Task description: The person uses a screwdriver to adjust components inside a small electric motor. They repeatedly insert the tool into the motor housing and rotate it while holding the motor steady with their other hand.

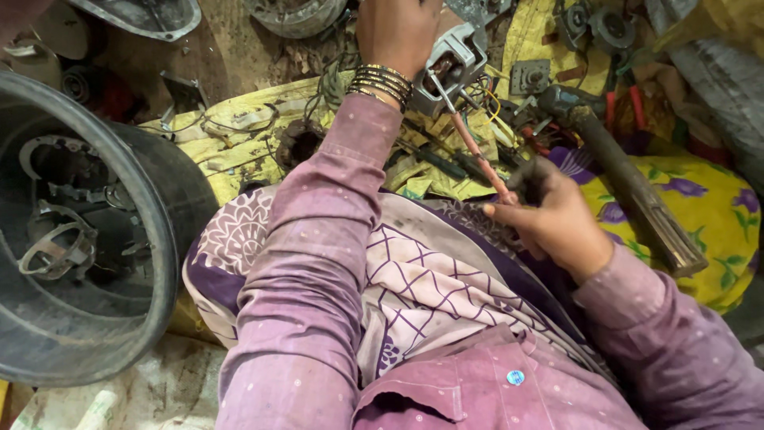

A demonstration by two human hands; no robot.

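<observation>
Cluttered yellow cloth (239, 151) on the floor carries our work: our left hand (395, 32) grips a small, rigid, likely heavy metal motor (454, 64), while our right hand (557, 223) pinches the stiff pink-handled screwdriver (477, 155) by its handle.

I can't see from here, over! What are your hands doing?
Left hand gripping grey metal motor part. Right hand holding pink-handled screwdriver, tip at it. Long wooden-handled hammer lying beside.
</observation>
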